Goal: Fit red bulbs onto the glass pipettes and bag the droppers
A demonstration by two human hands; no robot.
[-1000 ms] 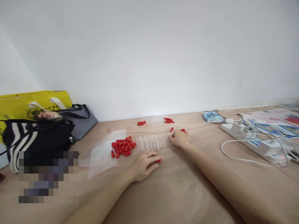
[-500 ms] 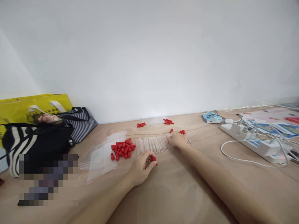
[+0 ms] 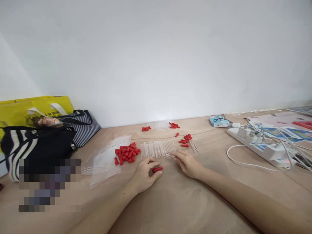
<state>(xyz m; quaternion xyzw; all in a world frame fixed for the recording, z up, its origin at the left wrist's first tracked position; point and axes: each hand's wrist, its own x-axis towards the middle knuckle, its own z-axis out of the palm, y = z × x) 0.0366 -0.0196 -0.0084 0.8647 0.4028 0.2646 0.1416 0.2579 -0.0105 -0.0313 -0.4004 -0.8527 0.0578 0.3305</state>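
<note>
My left hand [image 3: 145, 175] is curled with a red rubber dropper bulb [image 3: 157, 169] between its thumb and fingers. My right hand [image 3: 187, 163] pinches a thin clear dropper tube [image 3: 168, 155] at its fingertips, low over the near right end of a row of clear tubes [image 3: 156, 149]. Left of that row lies a heap of red bulbs [image 3: 126, 154]. Beyond my right hand, several tubes with red bulbs on their ends [image 3: 192, 143] lie fanned beside loose bulbs [image 3: 184, 145].
Plastic zip bags [image 3: 107, 165] lie left of the heap. More bulbs [image 3: 146, 129] and a bag of tubes [image 3: 162, 125] lie near the wall. A power strip [image 3: 258, 148] with cables and a blue mask [image 3: 219, 121] are at right; bags [image 3: 83, 126] stand at left.
My right hand has come back toward me from the far side of the tube row, uncovering the bulb-capped tubes. The bulb in my left hand now shows more fully.
</note>
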